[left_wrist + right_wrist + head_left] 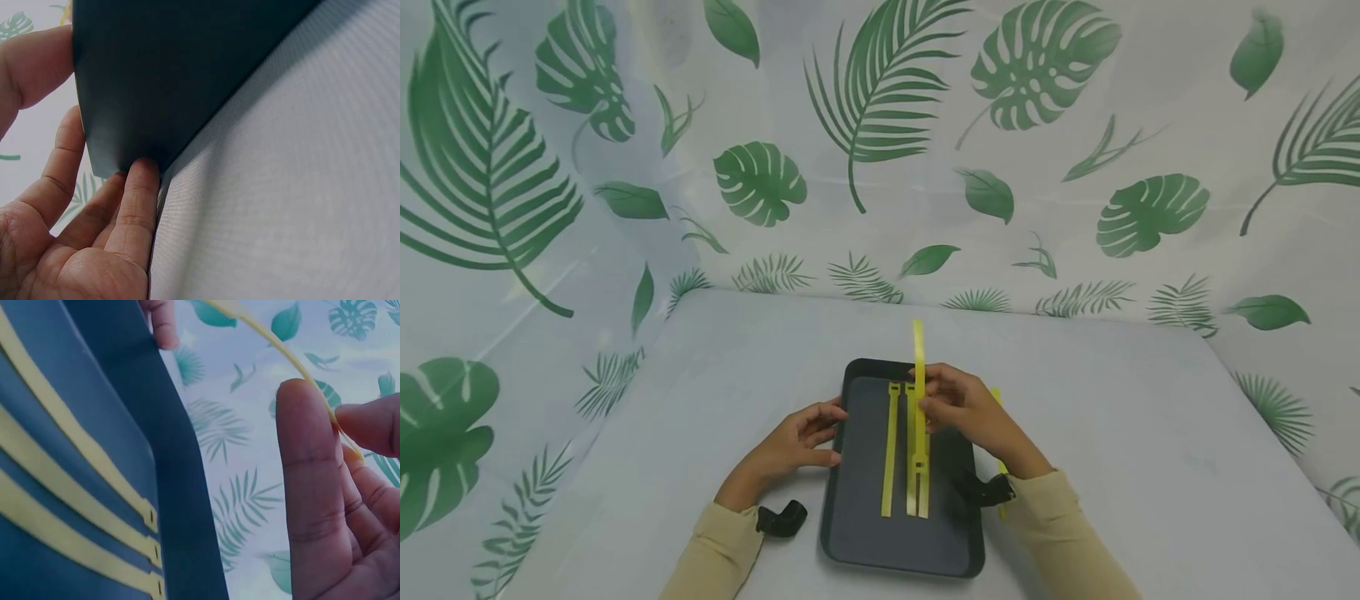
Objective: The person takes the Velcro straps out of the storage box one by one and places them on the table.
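Above a dark grey tray (857, 533), my right hand (966, 408) pinches a yellow plastic strap (919, 354) with a slotted head, much like a cable tie. Its slotted end points toward me and the other end rises past the fingers. The right wrist view shows the held strap bent between thumb and fingertips. Three similar yellow straps (81, 487) lie side by side in the tray, slotted heads toward the far end. At the tray's left side, the fingers of my left hand (797, 442) rest against the outer wall (144, 94), thumb apart from them.
To the tray's right, more yellow strap (1002, 508) lies on the white tablecloth (1150, 467), partly hidden by the right forearm. Black wrist mounts (782, 518) sit at both cuffs. A leaf-printed sheet (895, 233) stands behind and along the sides.
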`<state>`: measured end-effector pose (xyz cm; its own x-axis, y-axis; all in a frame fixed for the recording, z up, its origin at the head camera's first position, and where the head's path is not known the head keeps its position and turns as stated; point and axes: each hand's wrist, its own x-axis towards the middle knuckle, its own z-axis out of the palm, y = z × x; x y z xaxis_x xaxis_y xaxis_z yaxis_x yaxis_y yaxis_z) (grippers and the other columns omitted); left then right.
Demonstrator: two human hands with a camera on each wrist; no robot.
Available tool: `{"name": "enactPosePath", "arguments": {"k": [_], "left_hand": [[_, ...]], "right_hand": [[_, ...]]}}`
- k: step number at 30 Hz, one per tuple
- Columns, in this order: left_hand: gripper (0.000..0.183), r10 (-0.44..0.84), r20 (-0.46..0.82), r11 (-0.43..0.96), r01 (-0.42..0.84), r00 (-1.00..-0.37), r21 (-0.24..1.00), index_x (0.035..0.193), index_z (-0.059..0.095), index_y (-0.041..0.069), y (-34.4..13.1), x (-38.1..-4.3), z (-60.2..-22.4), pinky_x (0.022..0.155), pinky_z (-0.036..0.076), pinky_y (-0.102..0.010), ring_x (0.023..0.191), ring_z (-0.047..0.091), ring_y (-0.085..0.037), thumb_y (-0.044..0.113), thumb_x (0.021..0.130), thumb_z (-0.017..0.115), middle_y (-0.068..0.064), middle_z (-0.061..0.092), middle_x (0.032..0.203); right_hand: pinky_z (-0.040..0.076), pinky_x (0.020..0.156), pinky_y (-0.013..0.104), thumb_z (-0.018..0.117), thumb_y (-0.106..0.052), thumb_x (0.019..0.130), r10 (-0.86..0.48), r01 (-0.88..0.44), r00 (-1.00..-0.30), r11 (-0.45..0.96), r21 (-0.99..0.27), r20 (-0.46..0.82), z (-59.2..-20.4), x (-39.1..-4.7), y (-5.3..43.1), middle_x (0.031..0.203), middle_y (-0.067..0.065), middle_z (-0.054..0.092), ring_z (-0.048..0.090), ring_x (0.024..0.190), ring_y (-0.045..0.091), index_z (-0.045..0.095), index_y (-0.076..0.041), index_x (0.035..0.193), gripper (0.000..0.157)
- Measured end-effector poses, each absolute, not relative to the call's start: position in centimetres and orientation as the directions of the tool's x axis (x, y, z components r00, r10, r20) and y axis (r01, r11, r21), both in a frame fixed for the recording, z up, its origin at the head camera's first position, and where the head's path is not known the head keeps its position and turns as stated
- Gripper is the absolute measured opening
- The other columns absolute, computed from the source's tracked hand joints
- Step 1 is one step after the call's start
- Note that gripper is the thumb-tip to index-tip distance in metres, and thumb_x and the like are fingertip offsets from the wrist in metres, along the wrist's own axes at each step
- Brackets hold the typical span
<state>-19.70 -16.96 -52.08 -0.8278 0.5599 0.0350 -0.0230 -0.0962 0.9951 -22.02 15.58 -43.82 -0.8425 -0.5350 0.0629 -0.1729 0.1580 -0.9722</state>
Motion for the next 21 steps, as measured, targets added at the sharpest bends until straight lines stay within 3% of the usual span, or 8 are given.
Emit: {"name": "enactPosePath", "arguments": {"k": [21], "left_hand": [[0.069,0.573,0.034,-0.074,-0.01,-0.819,0.997,0.145,0.045,-0.02,-16.8,-19.4,-52.3,0.117,0.046,-0.023,0.155,0.028,-0.059,0.008,0.095,0.083,-0.038,0.012,0.173]], "right_hand": [[0.068,0.071,0.034,0.06,-0.003,0.109,-0.408,-0.121,-0.913,0.213,-0.97,0.024,-44.8,-20.3,20.2,0.099,0.009,0.064,0.067,0.082,0.015,0.04,0.017,0.154,0.053]]}}
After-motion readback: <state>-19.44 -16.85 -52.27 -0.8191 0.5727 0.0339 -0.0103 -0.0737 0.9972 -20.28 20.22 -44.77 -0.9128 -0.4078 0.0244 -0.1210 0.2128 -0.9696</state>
